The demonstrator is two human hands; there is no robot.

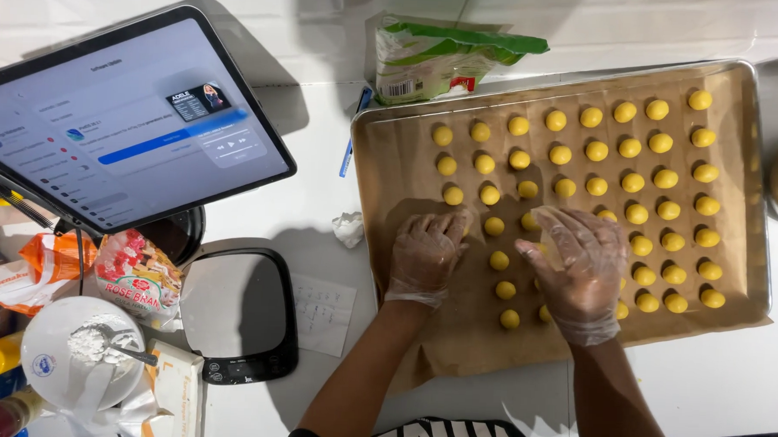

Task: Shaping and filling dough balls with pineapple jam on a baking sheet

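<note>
Dough balls (597, 151): yellow. Baking paper (408, 159): brown, lining a silver-grey tray (763, 184). Left hand (424, 256) and right hand (579, 270): clear, see-through gloves. Bench (322, 169): white. Kitchen scale (241, 312): black. Bag (429, 56): green top, pale body. Bowl (44, 357): white, holding white powder. Tablet (125, 119): black frame, pale screen with a blue bar.

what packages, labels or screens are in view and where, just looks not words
Tablet: upper left, tilted, dark frame, pale lit screen.
Green and white bag: top centre, behind the baking tray.
Red, white and orange packets: lower left.
Kitchen scale: black, below the tablet, small display.
</note>
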